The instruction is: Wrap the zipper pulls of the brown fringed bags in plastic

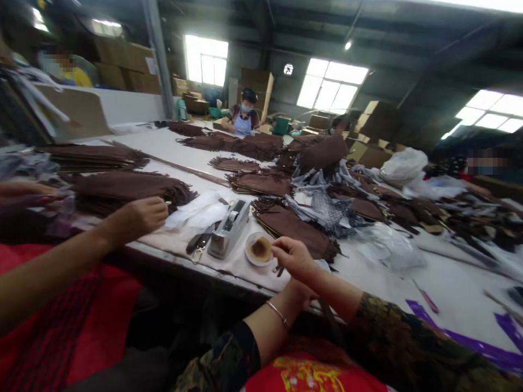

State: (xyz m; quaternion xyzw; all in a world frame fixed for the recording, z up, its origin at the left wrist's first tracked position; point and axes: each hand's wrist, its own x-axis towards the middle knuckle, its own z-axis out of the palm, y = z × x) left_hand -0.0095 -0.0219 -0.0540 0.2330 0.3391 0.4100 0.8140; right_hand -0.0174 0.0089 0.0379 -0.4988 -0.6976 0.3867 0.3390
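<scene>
My right hand (292, 257) is at the right rim of a small white dish (250, 257) with a brown, worn-looking middle. Its thumb and fingers are pinched together; whatever is between them is too small to make out. Just below the fingers shows a short dark piece with a metal end (279, 270). My left hand (301, 294) is at the table edge under my right wrist, a bracelet (278, 313) on its forearm. The fingers of that hand are hidden. A grey tape dispenser (231, 231) stands left of the dish, beside a dark strap with a gold clasp (199, 251).
At the left, a co-worker's hand (141, 218) pinches a small gold piece. Stacked brown fringed bags (292, 226) cover much of the white table. Clear plastic (390, 247), a pink-handled tool (427, 298) and a purple strip (469, 340) lie to the right. Another person (244, 120) sits opposite.
</scene>
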